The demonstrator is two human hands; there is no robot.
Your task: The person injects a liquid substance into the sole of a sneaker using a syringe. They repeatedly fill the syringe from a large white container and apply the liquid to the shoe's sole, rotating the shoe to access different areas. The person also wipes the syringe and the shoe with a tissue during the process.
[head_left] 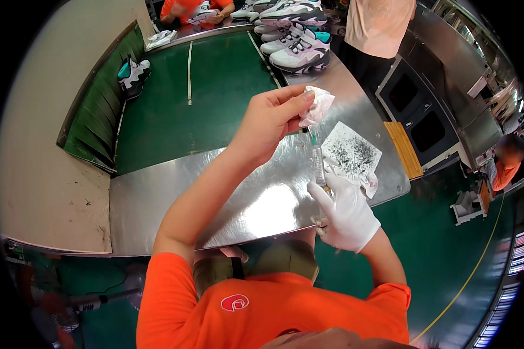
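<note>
My bare left hand (265, 119) is raised above the metal table and pinches a crumpled white tissue (320, 109) between thumb and fingers. Just below it, my right hand (350, 216), in a white glove with soiled fingertips, grips a clear syringe (317, 161). The syringe stands almost upright with its green tip pointing up at the tissue. Whether the tip touches the tissue I cannot tell. Beside the syringe lies a white sheet (355, 152) covered in black smudges, its near corner partly behind the glove.
Past the metal tabletop (227, 198) runs a green conveyor belt (215, 87). One shoe (134, 77) leans by the belt's left wall. Several grey-and-black shoes (300, 52) are stacked at the far right. People stand across the belt and behind the table.
</note>
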